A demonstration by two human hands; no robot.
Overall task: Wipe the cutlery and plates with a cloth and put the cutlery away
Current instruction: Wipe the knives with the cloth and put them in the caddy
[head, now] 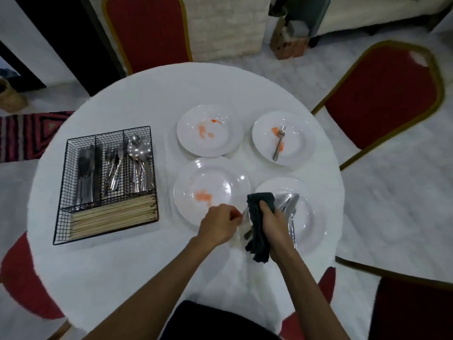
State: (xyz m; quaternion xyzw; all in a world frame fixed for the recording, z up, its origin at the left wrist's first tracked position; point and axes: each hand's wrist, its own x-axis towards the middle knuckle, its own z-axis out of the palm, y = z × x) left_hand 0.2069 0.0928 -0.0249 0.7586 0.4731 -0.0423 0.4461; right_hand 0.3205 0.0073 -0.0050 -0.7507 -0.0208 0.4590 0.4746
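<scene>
My left hand (219, 225) pinches the handle end of a piece of cutlery (245, 214), blurred by motion. My right hand (273, 225) grips a dark cloth (257, 231) wrapped round that cutlery. Both hands hover between the near-left plate (196, 207), which has an orange smear, and the near-right plate (311, 222), where another shiny utensil (291, 227) lies. A far-left plate (209, 131) carries orange stains. On the far-right plate (299, 138) lies a fork (279, 143) beside a stain. A black wire cutlery basket (71, 192) at the left holds knives, forks, spoons and chopsticks.
All of it stands on a round white table (122, 266). Red chairs with gold frames stand behind (147, 28), to the right (382, 101) and at the near corners. A striped rug (24, 136) lies on the floor at the left.
</scene>
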